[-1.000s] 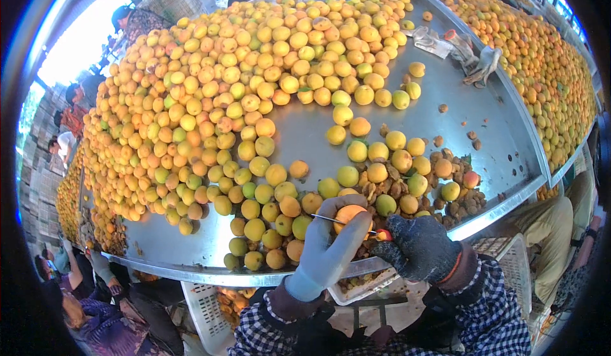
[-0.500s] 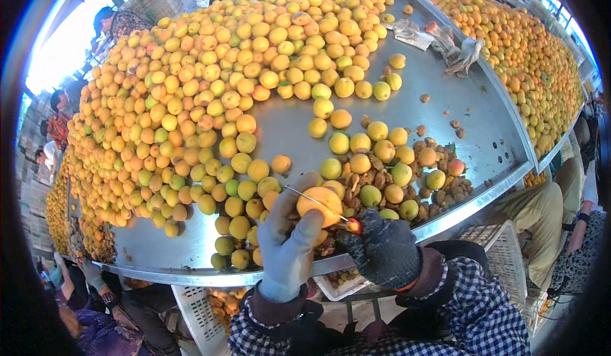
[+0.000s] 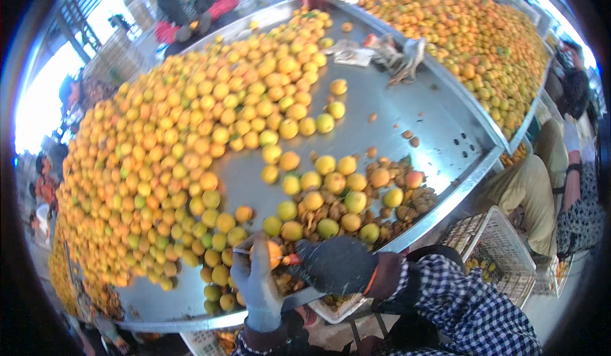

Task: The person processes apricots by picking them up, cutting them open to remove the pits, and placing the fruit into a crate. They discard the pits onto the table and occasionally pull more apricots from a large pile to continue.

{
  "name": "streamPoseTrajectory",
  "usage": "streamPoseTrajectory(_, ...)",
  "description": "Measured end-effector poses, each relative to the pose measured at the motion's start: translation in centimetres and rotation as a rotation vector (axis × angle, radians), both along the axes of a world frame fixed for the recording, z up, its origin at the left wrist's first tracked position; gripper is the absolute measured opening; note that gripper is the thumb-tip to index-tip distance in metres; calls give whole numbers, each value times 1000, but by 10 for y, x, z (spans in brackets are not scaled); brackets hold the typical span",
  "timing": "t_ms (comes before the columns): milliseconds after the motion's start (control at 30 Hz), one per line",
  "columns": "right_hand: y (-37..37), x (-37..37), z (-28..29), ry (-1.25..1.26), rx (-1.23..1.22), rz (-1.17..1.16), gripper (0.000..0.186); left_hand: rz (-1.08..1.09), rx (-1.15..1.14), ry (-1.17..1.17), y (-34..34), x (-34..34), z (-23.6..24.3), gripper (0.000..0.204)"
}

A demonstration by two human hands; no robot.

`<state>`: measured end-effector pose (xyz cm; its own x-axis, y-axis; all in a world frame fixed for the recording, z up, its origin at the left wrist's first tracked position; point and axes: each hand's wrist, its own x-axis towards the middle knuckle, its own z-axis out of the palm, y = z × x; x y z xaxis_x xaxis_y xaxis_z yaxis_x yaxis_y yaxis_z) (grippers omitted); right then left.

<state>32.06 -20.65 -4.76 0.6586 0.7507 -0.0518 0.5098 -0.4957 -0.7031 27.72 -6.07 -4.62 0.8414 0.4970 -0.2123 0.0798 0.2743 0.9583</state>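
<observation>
My left hand, in a grey glove, is closed around an orange apricot by the table's near edge. Its thumb and fingers hide part of the fruit. My right hand, in a dark glove, is closed on a thin metal tool with a red end. The tool's slender tip shows at the far side of the left fingers; whether it lies across the apricot or through it I cannot tell. Loose apricots and brown pits lie just beyond both hands.
A large heap of apricots covers the metal table's left and far parts. Cloth gloves lie near the far right rim. White plastic crates stand below the right edge. Across the table a person in pink sleeves handles fruit; another sits at right.
The view has shifted, bringing more of the far side into sight. My hands now appear lower and further left, and the left hand covers more of the apricot. Both keep their holds.
</observation>
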Motion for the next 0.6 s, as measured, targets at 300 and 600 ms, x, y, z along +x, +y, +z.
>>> streamPoseTrajectory(300,-15,11,-4,-99,32,-28,31,29,199,-38,-16,6,5,21)
streamPoseTrajectory(600,-27,17,-1,-33,23,64,31,-160,77,-56,-19,-4,6,32)
